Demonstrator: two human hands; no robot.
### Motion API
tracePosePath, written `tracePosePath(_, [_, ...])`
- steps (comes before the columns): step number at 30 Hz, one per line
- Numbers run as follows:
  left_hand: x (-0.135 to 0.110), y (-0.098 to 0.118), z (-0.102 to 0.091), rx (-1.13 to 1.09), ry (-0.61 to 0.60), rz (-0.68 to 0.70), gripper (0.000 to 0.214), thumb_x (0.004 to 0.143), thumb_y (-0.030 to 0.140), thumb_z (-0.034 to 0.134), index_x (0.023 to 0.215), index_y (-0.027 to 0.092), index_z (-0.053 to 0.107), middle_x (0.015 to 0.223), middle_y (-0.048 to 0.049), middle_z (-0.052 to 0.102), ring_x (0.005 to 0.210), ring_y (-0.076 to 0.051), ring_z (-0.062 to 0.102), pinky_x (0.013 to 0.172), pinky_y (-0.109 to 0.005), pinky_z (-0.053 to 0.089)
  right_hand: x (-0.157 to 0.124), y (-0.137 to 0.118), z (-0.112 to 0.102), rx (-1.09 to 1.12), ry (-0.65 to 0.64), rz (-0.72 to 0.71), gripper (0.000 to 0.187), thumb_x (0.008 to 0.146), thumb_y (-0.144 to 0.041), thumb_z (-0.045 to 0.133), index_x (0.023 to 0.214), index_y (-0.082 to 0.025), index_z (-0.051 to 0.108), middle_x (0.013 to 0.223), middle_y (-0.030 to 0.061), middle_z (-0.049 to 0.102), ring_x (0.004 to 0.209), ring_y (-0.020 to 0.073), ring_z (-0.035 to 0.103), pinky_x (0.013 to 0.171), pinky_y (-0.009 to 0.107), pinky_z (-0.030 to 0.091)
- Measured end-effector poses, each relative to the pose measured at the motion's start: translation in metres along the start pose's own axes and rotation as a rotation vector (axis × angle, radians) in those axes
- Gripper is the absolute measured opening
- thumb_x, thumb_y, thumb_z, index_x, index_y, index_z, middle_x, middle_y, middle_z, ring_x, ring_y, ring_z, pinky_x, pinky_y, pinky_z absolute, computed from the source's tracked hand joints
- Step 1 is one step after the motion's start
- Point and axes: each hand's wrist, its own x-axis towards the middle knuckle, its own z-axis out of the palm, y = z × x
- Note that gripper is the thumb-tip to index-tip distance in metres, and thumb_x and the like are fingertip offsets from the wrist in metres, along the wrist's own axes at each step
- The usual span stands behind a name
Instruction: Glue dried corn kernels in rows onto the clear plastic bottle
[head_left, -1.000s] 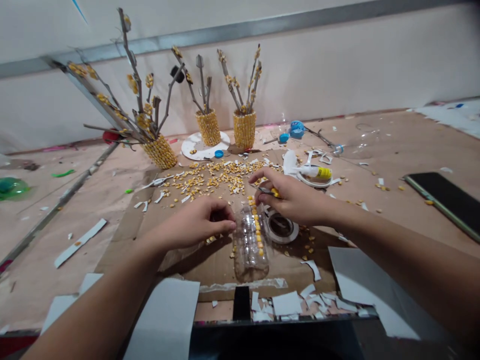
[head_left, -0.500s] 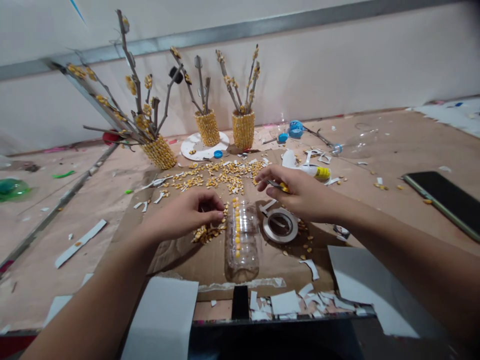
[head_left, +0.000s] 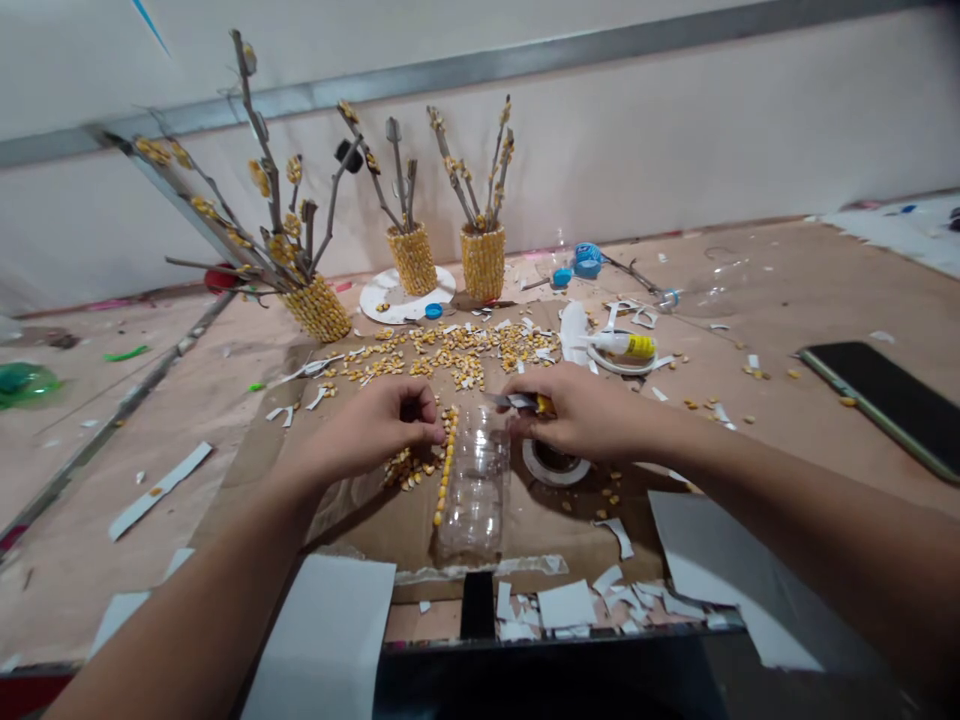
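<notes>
A clear plastic bottle (head_left: pixel 474 490) lies on the cardboard (head_left: pixel 360 525), with one line of corn kernels (head_left: pixel 445 470) stuck along its left side. My left hand (head_left: pixel 397 420) is at the bottle's upper left, fingertips pinched together beside the kernel line; whatever they hold is too small to make out. My right hand (head_left: pixel 562 405) is closed around a yellow-handled box cutter (head_left: pixel 525 401), its grey blade pointing left over the bottle's far end. Under that hand sits a roll of tape (head_left: pixel 555 470), partly covered.
Loose corn kernels (head_left: pixel 457 350) spread beyond the bottle. Several kernel-covered pots (head_left: pixel 482 262) with twigs stand at the back. A glue bottle (head_left: pixel 626 345) lies right of centre, a phone (head_left: pixel 885 405) farther right. Paper scraps (head_left: pixel 566 606) litter the front edge.
The bottle has rolled, so its kernel line has shifted from the top to the left side. My right hand has come down and nearer to the bottle with the box cutter.
</notes>
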Motion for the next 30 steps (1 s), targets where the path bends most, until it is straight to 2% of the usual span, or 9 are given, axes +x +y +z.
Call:
tracePosePath(2, [0.001,-0.002,-0.001,-0.032,0.018,-0.018,0.024,0.077,0.03,0.083,0.079,0.019,0.062,0.067,-0.0002,0.071,0.06,-0.017,0.07,0.057,-0.027,0.054,0.001,0.005,-0.002,0.022,-0.033,-0.037,0.004,0.095,-0.019,0.07,0.099,-0.021,0.072,0.092,0.0035,0.077,0.082,0.0191,0.068,0.073,0.03,0.047])
tracePosePath(5, [0.002,-0.004,-0.003,-0.05,0.122,0.022,0.021,0.081,0.03,0.081,0.084,0.018,0.065,0.068,0.0,0.07,0.06,-0.017,0.068,0.057,-0.027,0.052,0.0,0.011,-0.006,0.108,-0.036,-0.165,0.008,0.097,-0.014,0.064,0.095,-0.02,0.069,0.088,0.0021,0.074,0.081,0.0172,0.067,0.074,0.028,0.049])
tracePosePath(9, [0.002,-0.004,-0.002,-0.117,0.242,0.169,0.02,0.085,0.032,0.082,0.095,0.017,0.073,0.085,-0.0029,0.074,0.072,-0.015,0.067,0.065,-0.027,0.054,-0.003,0.013,-0.013,0.128,0.081,-0.415,0.013,0.096,-0.01,0.061,0.091,-0.021,0.066,0.087,0.0016,0.071,0.08,0.015,0.065,0.074,0.027,0.05])
tracePosePath(13, [-0.005,0.001,0.002,-0.278,0.019,0.291,0.03,0.093,0.036,0.082,0.118,0.02,0.077,0.119,-0.0107,0.08,0.104,-0.022,0.074,0.087,-0.034,0.061,-0.005,0.011,-0.022,0.045,0.222,-0.55,0.018,0.095,-0.006,0.061,0.097,-0.021,0.07,0.097,0.004,0.074,0.087,0.0156,0.067,0.078,0.028,0.053])
tracePosePath(16, [-0.009,0.004,0.008,-0.348,-0.154,0.381,0.043,0.097,0.034,0.08,0.138,0.028,0.071,0.143,-0.0127,0.073,0.121,-0.024,0.072,0.096,-0.036,0.062,-0.005,0.011,-0.026,-0.003,0.3,-0.57,0.016,0.098,-0.008,0.062,0.1,-0.021,0.071,0.099,0.005,0.077,0.089,0.0159,0.07,0.08,0.029,0.054])
tracePosePath(19, [-0.009,0.004,0.015,-0.325,-0.147,0.512,0.058,0.101,0.031,0.076,0.155,0.038,0.056,0.153,-0.0111,0.067,0.116,-0.022,0.073,0.093,-0.035,0.062,-0.004,0.011,-0.025,-0.02,0.336,-0.568,0.02,0.096,-0.006,0.061,0.103,-0.02,0.072,0.101,0.0056,0.079,0.091,0.0163,0.072,0.081,0.029,0.056])
tracePosePath(21, [-0.009,0.004,0.018,-0.245,-0.072,0.613,0.055,0.1,0.029,0.077,0.151,0.037,0.058,0.153,-0.0111,0.067,0.118,-0.022,0.073,0.097,-0.037,0.061,-0.004,0.011,-0.022,-0.014,0.345,-0.573,0.023,0.095,-0.004,0.06,0.105,-0.021,0.073,0.1,0.0052,0.08,0.09,0.0163,0.074,0.08,0.029,0.056])
tracePosePath(25, [-0.014,0.008,0.019,-0.051,0.027,0.688,0.016,0.098,0.018,0.076,0.112,0.024,0.073,0.143,-0.0118,0.074,0.133,-0.028,0.07,0.11,-0.044,0.056,-0.005,0.009,-0.016,-0.026,0.391,-0.513,0.028,0.095,-0.006,0.062,0.115,-0.022,0.073,0.103,0.0046,0.083,0.09,0.0171,0.077,0.08,0.03,0.058])
tracePosePath(30, [-0.018,0.014,0.017,0.069,0.232,0.735,0.015,0.095,0.009,0.072,0.101,0.023,0.07,0.138,-0.0119,0.076,0.133,-0.028,0.07,0.114,-0.048,0.054,-0.008,0.009,-0.015,0.031,0.524,-0.422,0.035,0.095,-0.01,0.066,0.127,-0.024,0.07,0.114,0.0069,0.082,0.099,0.021,0.078,0.085,0.036,0.061])
